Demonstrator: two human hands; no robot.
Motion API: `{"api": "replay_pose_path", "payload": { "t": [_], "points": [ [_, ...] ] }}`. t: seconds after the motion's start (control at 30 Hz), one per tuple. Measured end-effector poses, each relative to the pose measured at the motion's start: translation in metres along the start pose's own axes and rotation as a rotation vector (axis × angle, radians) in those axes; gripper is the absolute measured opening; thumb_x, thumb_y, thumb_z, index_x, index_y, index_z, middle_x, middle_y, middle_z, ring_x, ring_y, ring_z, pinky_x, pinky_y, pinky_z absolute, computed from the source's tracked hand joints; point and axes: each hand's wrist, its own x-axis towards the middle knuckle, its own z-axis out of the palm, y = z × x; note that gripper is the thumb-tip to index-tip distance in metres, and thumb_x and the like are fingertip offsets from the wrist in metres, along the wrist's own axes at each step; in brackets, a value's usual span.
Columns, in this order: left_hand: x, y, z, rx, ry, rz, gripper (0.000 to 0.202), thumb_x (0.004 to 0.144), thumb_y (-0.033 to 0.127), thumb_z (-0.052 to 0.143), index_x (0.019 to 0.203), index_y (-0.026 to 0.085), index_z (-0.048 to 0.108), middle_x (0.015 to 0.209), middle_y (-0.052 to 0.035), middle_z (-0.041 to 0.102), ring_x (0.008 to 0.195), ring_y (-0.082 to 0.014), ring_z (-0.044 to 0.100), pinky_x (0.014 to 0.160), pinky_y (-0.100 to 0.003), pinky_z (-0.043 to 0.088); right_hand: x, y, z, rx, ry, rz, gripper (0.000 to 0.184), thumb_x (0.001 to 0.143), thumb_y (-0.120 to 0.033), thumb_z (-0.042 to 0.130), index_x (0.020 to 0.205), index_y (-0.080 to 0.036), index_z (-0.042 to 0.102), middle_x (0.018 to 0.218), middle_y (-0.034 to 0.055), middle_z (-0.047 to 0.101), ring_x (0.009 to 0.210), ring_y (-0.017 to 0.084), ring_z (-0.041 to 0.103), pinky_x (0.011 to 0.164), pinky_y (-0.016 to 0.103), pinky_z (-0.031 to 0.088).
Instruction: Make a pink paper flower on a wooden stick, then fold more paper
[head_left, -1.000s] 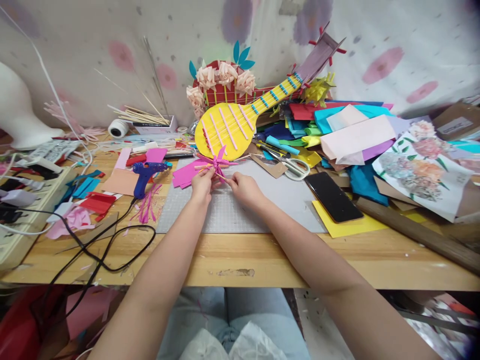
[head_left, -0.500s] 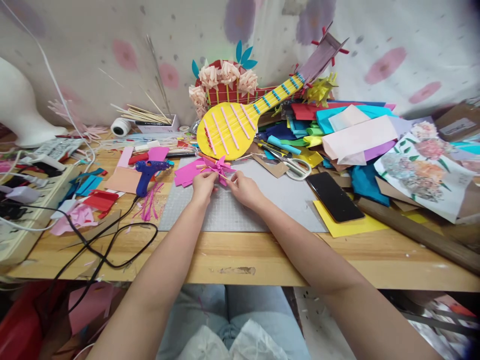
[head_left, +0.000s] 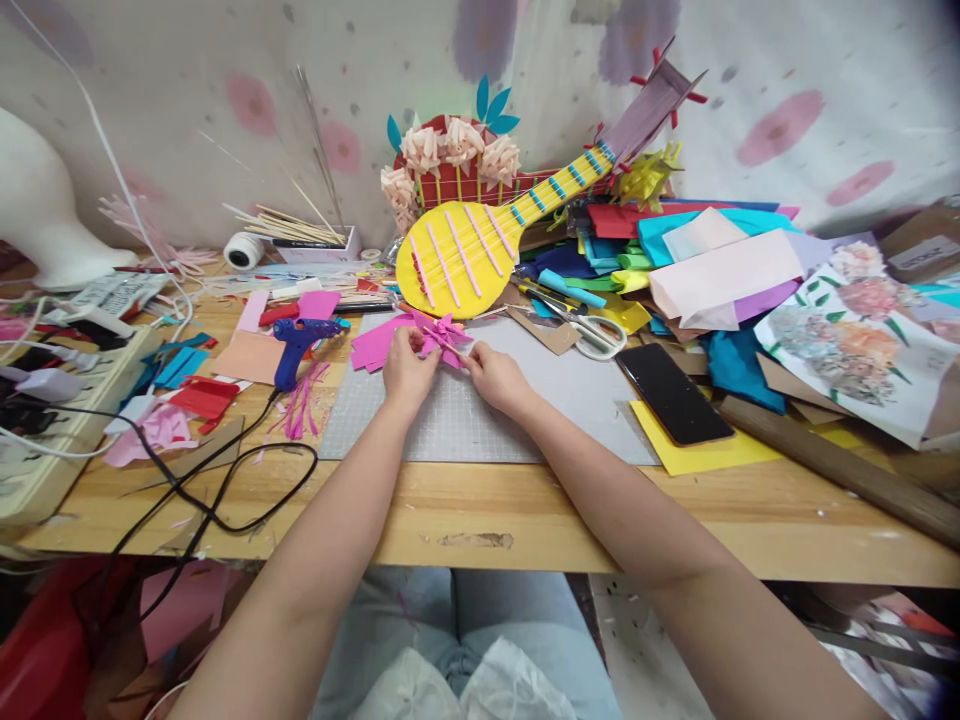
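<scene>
A bright pink paper flower (head_left: 444,330) is between my hands, just above the grey cutting mat (head_left: 570,400). My left hand (head_left: 409,372) is closed, fingers pinched at the flower's left petals. My right hand (head_left: 496,378) grips a thin wooden stick (head_left: 455,352) that points left into the flower; its far end is hidden among the petals. Flat pink paper pieces (head_left: 370,345) lie beside my left hand. Right behind the flower rests a yellow paper lute (head_left: 454,262) with pink strips and a long neck.
To the left lie a blue glue gun (head_left: 294,352) with a looping black cord (head_left: 225,510) and a power strip (head_left: 112,390). Scissors (head_left: 602,338), a phone (head_left: 673,393) and piled coloured paper (head_left: 724,270) are on the right. A wooden bar (head_left: 832,465) lies near the front edge.
My left hand has shifted its fingers up onto the petals, and the flower has turned slightly. The right hand stays on the stick. The view has shifted a little.
</scene>
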Motion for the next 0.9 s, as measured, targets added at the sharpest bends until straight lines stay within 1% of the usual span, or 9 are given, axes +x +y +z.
{"api": "replay_pose_path", "payload": {
  "t": [0.07, 0.13, 0.23, 0.33, 0.43, 0.53, 0.63, 0.8, 0.9],
  "points": [
    [0.0, -0.005, 0.003, -0.112, -0.022, -0.05, 0.031, 0.063, 0.024, 0.067, 0.086, 0.02, 0.046, 0.081, 0.0001, 0.057, 0.074, -0.0126, 0.055, 0.07, -0.026, 0.042, 0.0, 0.001, 0.0, 0.008, 0.002, -0.002, 0.026, 0.09, -0.038, 0.037, 0.094, -0.02, 0.054, 0.086, 0.0066, 0.067, 0.078, 0.019, 0.06, 0.06, 0.024, 0.032],
    [0.001, -0.007, 0.004, -0.129, -0.029, -0.047, 0.032, 0.063, 0.024, 0.068, 0.087, 0.019, 0.047, 0.082, -0.0005, 0.057, 0.073, -0.0123, 0.055, 0.069, -0.026, 0.042, 0.001, 0.002, 0.0, 0.013, 0.005, -0.008, 0.026, 0.09, -0.039, 0.037, 0.094, -0.02, 0.055, 0.085, 0.0061, 0.067, 0.077, 0.019, 0.06, 0.059, 0.024, 0.032],
    [0.001, -0.005, 0.0, 0.038, -0.039, 0.079, 0.023, 0.065, 0.018, 0.065, 0.084, 0.019, 0.052, 0.087, -0.0033, 0.057, 0.079, -0.0152, 0.055, 0.07, -0.027, 0.042, 0.001, 0.004, 0.0, 0.004, -0.004, -0.012, 0.027, 0.09, -0.041, 0.037, 0.092, -0.021, 0.055, 0.084, 0.0056, 0.067, 0.076, 0.018, 0.06, 0.059, 0.024, 0.032],
    [0.001, -0.001, -0.004, 0.187, -0.026, 0.209, 0.007, 0.069, 0.016, 0.061, 0.073, 0.019, 0.056, 0.088, -0.0047, 0.056, 0.085, -0.0181, 0.053, 0.073, -0.03, 0.041, 0.002, 0.006, -0.001, -0.011, -0.013, -0.021, 0.027, 0.09, -0.04, 0.037, 0.091, -0.021, 0.056, 0.084, 0.0051, 0.068, 0.076, 0.018, 0.059, 0.061, 0.024, 0.032],
    [0.001, 0.001, -0.005, 0.257, -0.044, 0.297, 0.008, 0.072, 0.016, 0.058, 0.066, 0.02, 0.053, 0.082, -0.0044, 0.058, 0.086, -0.0198, 0.052, 0.075, -0.032, 0.04, 0.002, 0.007, -0.002, -0.038, -0.007, -0.018, 0.028, 0.091, -0.038, 0.036, 0.092, -0.02, 0.057, 0.085, 0.0058, 0.068, 0.078, 0.018, 0.06, 0.063, 0.024, 0.033],
    [-0.001, 0.002, -0.005, 0.311, -0.052, 0.345, 0.011, 0.073, 0.016, 0.056, 0.064, 0.02, 0.051, 0.079, -0.0049, 0.06, 0.089, -0.0217, 0.052, 0.076, -0.033, 0.039, 0.003, 0.007, -0.002, -0.078, 0.002, -0.009, 0.029, 0.091, -0.038, 0.034, 0.095, -0.02, 0.057, 0.089, 0.0072, 0.068, 0.082, 0.019, 0.06, 0.063, 0.025, 0.033],
    [-0.003, 0.004, -0.004, 0.316, -0.041, 0.316, 0.011, 0.073, 0.018, 0.055, 0.064, 0.021, 0.05, 0.079, -0.0048, 0.061, 0.09, -0.0218, 0.052, 0.076, -0.033, 0.039, 0.003, 0.007, -0.003, -0.11, 0.002, -0.009, 0.031, 0.091, -0.038, 0.033, 0.097, -0.02, 0.057, 0.092, 0.0084, 0.068, 0.083, 0.019, 0.06, 0.063, 0.025, 0.033],
    [-0.004, 0.005, -0.004, 0.265, -0.053, 0.145, 0.008, 0.071, 0.019, 0.055, 0.065, 0.021, 0.049, 0.071, -0.0026, 0.058, 0.075, -0.0187, 0.054, 0.068, -0.03, 0.039, 0.001, 0.005, -0.005, -0.148, -0.039, -0.009, 0.034, 0.092, -0.037, 0.029, 0.096, -0.02, 0.058, 0.091, 0.0093, 0.068, 0.082, 0.02, 0.06, 0.063, 0.026, 0.034],
    [-0.004, 0.003, -0.003, 0.189, -0.064, 0.085, 0.008, 0.07, 0.018, 0.055, 0.069, 0.021, 0.048, 0.07, -0.0003, 0.057, 0.069, -0.0158, 0.054, 0.065, -0.028, 0.039, 0.0, 0.004, -0.006, -0.154, -0.059, -0.017, 0.036, 0.093, -0.038, 0.027, 0.095, -0.02, 0.058, 0.092, 0.0095, 0.067, 0.083, 0.02, 0.06, 0.064, 0.026, 0.034]
  ]
}}
